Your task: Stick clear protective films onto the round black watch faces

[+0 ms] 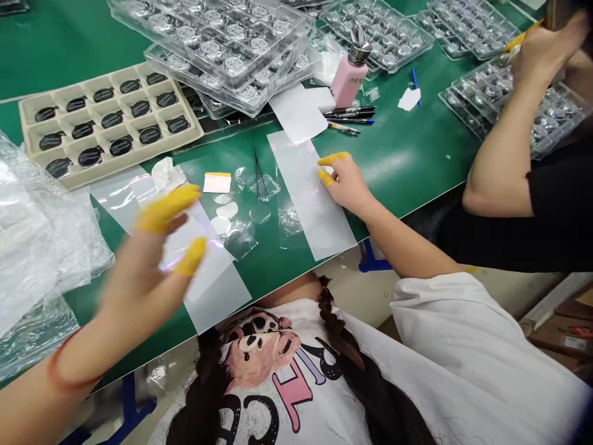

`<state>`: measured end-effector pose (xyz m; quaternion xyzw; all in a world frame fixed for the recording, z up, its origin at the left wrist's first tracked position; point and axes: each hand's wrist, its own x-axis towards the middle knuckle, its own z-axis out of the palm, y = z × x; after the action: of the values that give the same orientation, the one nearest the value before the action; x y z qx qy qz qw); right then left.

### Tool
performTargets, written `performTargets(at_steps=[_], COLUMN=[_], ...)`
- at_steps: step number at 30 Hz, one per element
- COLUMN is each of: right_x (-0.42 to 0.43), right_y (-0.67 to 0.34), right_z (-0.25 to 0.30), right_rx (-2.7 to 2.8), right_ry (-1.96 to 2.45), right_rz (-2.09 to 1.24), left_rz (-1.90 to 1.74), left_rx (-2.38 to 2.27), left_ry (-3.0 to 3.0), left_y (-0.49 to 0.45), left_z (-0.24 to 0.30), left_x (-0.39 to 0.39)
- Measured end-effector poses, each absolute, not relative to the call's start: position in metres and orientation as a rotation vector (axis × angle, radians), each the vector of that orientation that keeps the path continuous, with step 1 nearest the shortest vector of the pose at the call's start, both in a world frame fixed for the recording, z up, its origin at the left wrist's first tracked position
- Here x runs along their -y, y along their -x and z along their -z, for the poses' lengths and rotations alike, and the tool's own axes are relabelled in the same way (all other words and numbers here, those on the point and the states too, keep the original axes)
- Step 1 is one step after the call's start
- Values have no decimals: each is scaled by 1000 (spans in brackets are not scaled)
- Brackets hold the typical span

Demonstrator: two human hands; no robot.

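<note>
My left hand (146,259), smeared a little by motion, is raised over the left part of the green table. Yellow finger cots cover its thumb and fingertips, which are spread apart with nothing visible between them. Below it lie clear and milky plastic sheets (225,293) and a crumpled white tissue (167,175). My right hand (346,184), also in yellow finger cots, rests at the right edge of a translucent sheet (306,198). Its thumb and forefinger are bent with a gap between them. Between the hands are tweezers (259,176), round clear films (227,210) and a small white card (217,183).
A beige tray (197,133) of black round pieces sits at left, beside bubble wrap (41,235). Stacked clear trays (222,46) stand behind. A pink pump bottle (349,80) and several pens (349,113) are at the back. At right, another person's arm (504,142) leans near more trays.
</note>
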<state>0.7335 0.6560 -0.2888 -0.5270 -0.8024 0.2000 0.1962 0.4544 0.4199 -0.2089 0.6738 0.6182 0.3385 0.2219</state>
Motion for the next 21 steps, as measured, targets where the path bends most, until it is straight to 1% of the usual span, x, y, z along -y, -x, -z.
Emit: performTargets(at_steps=[2, 4, 6, 8, 10, 13, 17, 21], right_x=[-647, -627, -600, -575, -562, -567, -595, -625], right_y=[-741, -742, -735, -726, -721, -732, -747, -710], right_z=[280, 269, 264, 266, 272, 277, 263, 242], right_rx=[2299, 2425, 2695, 2952, 3064, 3031, 2967, 2895], right_ry=[1416, 1270, 950, 548, 364, 499, 596, 617], right_rz=[-320, -188, -239, -376, -486, -586, -617, -584], left_rz=[-721, -422, -266, -246, -273, -293, -208, -177], left_rx=[-1697, -1641, -1615, -1607, -1626, -1679, -1647, -1628], left_ry=[-1983, -2091, -2144, -2192, -2234, -2235, -2107, -1909], left_y=[-458, -470, -482, -485, -478, -460, -450, -459], left_z=[226, 249, 266, 274, 273, 263, 251, 247], left_x=[-431, -439, -445, -448, -452, -457, -463, -471])
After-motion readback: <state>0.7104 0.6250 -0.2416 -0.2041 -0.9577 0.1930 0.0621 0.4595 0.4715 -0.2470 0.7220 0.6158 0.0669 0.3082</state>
